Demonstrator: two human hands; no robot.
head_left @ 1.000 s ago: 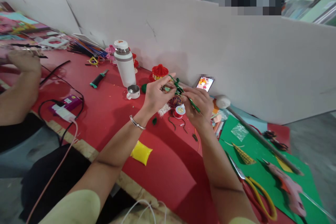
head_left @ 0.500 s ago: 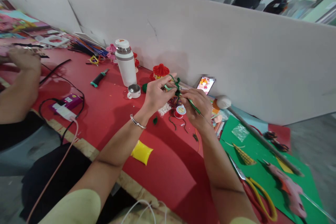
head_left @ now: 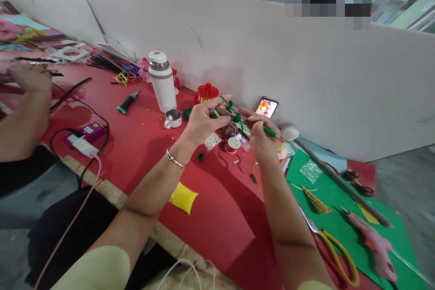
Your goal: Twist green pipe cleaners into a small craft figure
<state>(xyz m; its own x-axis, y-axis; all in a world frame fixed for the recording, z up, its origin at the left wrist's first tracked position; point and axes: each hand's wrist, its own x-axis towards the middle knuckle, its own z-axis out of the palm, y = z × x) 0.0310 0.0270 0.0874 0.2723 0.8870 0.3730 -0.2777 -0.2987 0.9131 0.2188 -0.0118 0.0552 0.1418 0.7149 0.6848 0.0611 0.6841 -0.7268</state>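
My left hand (head_left: 201,123) is closed in a pinch on a small dark green crochet piece (head_left: 237,118), with a strand over its index finger. My right hand (head_left: 265,138) grips a slim crochet hook (head_left: 269,131) with a green handle, just to the right of the piece. The fingers hide the hook's working tip. A dark green yarn ball (head_left: 187,113) sits behind my left hand. Below my hands lie white beads (head_left: 213,141), a spool of red thread (head_left: 233,145) and a green scrap (head_left: 200,157).
A white bottle (head_left: 163,84) and steel cup (head_left: 173,118) stand at left. A phone (head_left: 267,108) leans at the partition. Scissors (head_left: 335,253) and a pink glue gun (head_left: 372,244) lie right. A yellow packet (head_left: 184,198) lies near the front. Another person's hand (head_left: 30,77) is far left.
My right hand has moved a little right, away from my left, and its grip has turned. More of the green piece shows between the hands. My left hand stays nearly in place.
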